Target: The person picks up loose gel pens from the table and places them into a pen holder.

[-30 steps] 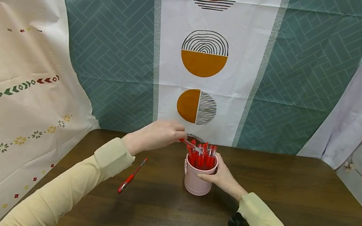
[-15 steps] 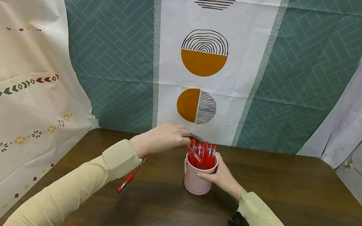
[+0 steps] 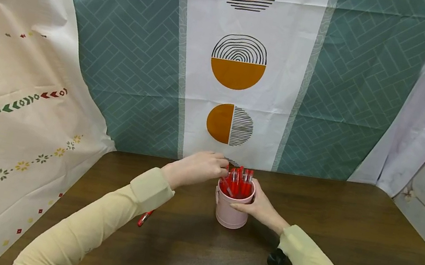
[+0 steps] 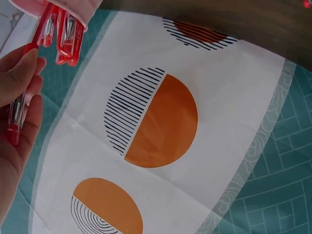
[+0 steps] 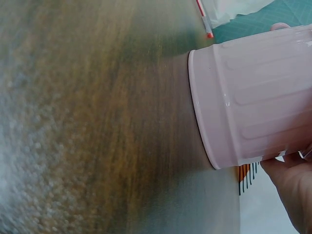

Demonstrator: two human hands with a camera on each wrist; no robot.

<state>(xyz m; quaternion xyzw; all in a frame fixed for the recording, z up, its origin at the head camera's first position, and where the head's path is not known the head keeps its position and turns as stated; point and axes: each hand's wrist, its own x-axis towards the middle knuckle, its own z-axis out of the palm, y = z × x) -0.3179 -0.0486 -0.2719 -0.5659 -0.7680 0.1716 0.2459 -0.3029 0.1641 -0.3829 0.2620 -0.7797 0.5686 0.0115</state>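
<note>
A pink bucket (image 3: 232, 215) stands upright on the table with several red pens (image 3: 242, 184) in it, capped ends up. My right hand (image 3: 261, 207) grips the bucket around its right side, thumb across the front; the right wrist view shows the bucket (image 5: 263, 97) close up. At the bucket's left rim, my left hand (image 3: 199, 169) pinches a red pen (image 4: 17, 114) between thumb and fingers. In the left wrist view that pen's front end reaches over the bucket's mouth, beside the other pens (image 4: 70, 36).
Another red pen (image 3: 145, 218) lies on the brown table (image 3: 189, 261), partly hidden by the left sleeve. A small black object (image 3: 276, 260) is under the right wrist. Patterned cloth (image 3: 248, 25) hangs behind the table's back edge.
My left hand has moved right and slightly down, bringing its pen's tip into the bucket's mouth. The left sleeve now covers part of the pen on the table. My right hand stays put.
</note>
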